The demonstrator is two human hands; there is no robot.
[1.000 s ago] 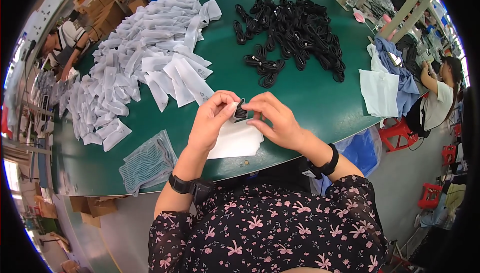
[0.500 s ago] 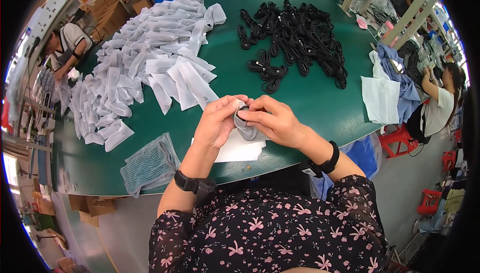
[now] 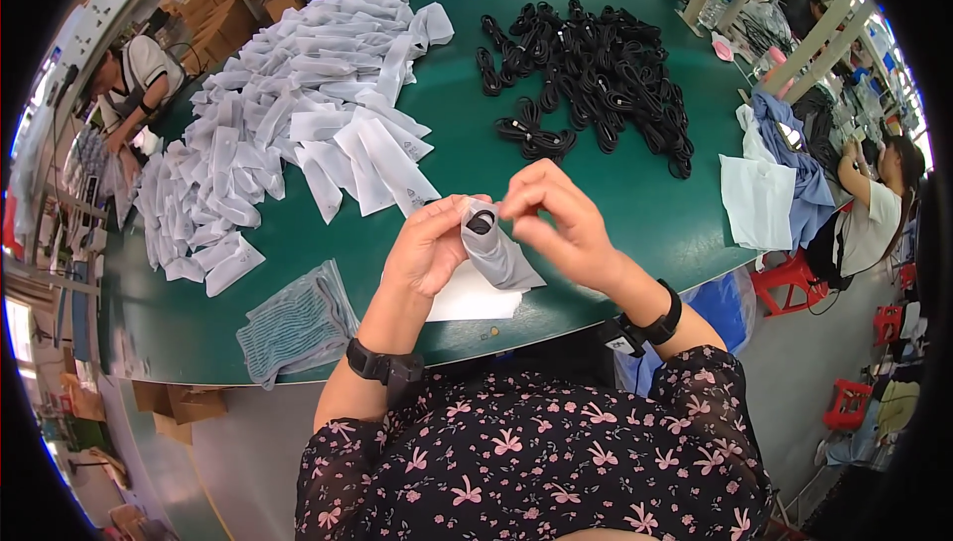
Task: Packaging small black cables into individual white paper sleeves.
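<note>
My left hand [image 3: 429,246] pinches the top edge of a translucent grey plastic bag [image 3: 499,261]. Inside the bag's mouth shows the end of a coiled black cable [image 3: 481,222]; the rest of it is covered by the plastic. Just right of the bag, my right hand [image 3: 564,226] is raised, its fingers bent and apart with nothing in them. Under the bag lie flat white bags or sheets [image 3: 467,300] on the green table [image 3: 347,243].
A large heap of filled translucent bags [image 3: 288,94] covers the far left. Bundled black cables [image 3: 596,65] lie at the far right. A clear bag with a striped item [image 3: 298,325] sits near the left front edge, a white bag [image 3: 756,201] at the right edge. Other people sit around.
My right hand has let go of the cable and bag mouth and moved up and right. The bag now shows more fully, still in my left hand.
</note>
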